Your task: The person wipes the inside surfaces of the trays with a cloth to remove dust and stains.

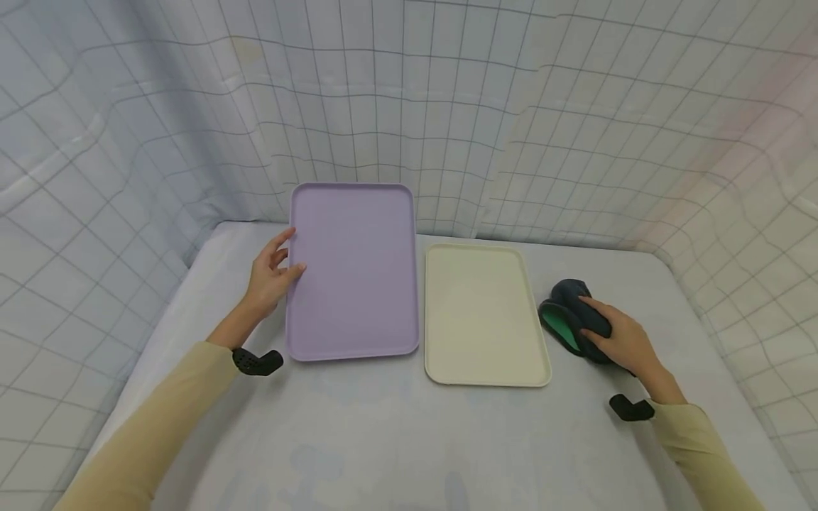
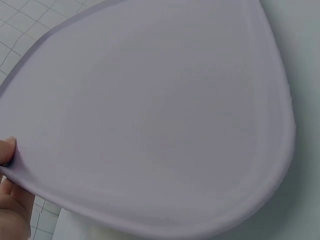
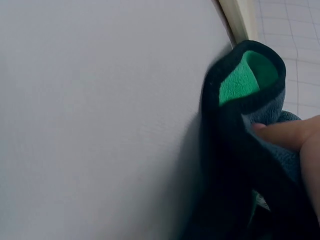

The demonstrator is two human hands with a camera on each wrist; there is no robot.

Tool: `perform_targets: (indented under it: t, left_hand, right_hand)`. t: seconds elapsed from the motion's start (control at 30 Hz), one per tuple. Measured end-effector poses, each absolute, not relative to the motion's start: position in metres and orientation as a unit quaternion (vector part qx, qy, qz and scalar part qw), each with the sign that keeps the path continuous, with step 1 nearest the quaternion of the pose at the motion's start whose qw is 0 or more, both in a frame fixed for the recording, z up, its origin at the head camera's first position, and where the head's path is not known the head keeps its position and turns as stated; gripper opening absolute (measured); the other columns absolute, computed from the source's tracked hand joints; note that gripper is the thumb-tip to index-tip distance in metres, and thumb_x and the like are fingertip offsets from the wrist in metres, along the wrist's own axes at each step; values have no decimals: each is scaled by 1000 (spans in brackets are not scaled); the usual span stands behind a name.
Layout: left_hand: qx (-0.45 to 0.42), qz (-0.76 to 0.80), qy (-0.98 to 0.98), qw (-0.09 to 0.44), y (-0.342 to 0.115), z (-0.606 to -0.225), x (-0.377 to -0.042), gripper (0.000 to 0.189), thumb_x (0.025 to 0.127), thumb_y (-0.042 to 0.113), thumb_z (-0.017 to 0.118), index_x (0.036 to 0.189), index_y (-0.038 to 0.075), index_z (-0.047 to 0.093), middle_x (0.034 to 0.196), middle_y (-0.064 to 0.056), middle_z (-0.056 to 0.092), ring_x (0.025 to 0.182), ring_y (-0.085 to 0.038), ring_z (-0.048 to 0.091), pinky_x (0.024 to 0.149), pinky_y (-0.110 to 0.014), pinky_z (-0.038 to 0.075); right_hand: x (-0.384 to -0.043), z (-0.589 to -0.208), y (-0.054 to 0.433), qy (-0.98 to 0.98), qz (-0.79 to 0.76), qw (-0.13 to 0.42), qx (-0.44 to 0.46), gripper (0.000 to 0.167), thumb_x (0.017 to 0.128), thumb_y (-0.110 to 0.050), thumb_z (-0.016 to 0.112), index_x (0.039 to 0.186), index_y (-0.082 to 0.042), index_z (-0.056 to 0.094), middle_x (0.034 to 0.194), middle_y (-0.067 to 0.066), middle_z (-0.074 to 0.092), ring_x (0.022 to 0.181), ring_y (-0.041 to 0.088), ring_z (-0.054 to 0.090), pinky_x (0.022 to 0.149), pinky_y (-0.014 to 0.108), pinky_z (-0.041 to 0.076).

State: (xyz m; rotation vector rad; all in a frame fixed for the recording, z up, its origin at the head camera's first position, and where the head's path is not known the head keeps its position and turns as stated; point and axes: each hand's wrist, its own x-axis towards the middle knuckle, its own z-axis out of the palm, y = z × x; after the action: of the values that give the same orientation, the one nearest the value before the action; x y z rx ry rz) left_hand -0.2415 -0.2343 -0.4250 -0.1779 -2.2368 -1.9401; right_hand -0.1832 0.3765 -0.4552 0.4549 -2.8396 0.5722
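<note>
My left hand pinches the left long edge of a lavender rectangular tray. In the left wrist view the thumb lies on the tray's upper face, with other fingers below the rim. At the right, my right hand grips a bunched, folded dark blue-grey cloth from above. The right wrist view shows the cloth's black edging and its bright green inner side. Part of the cloth is hidden under the hand.
A cream rectangular tray lies flat between the lavender tray and the cloth. All of it is on a white-covered table. White curtains with a dark grid enclose the table's back and sides.
</note>
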Motion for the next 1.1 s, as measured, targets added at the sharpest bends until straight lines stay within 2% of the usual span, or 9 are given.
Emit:
perform_targets:
  t: [0.3,0.63,0.83,1.1]
  left_hand:
    - [-51,-652,-749,104,-231,-425,-240,69,87,-16,55,149,5,32,148,-22,33,101,4,51,74,-8,48]
    - [-63,-640,-757,114,-232,-424,-237,68,88,-15,53,149,7,32,144,-24,37,102,4,51,73,-7,48]
    - [-74,-649,-748,122,-231,-423,-240,69,87,-16,53,149,6,33,148,-24,34,102,2,52,71,-7,48]
    - [-72,-652,-743,130,-229,-423,-239,70,86,-18,54,148,6,35,144,-28,38,99,2,53,71,-8,49]
  right_hand:
    - [-182,-461,370,-950,203,187,144,52,77,3,72,127,-6,59,114,30,64,96,50,62,75,62,49]
    - [-180,-453,362,-932,219,258,127,53,76,6,70,126,-7,61,107,28,65,94,48,62,74,63,47]
    - [-181,-441,352,-921,200,308,132,50,75,4,72,122,-10,65,103,24,69,87,44,66,66,58,50]
    - [-185,-426,328,-904,191,347,159,47,75,2,71,119,-11,68,100,20,71,86,39,67,68,54,52]
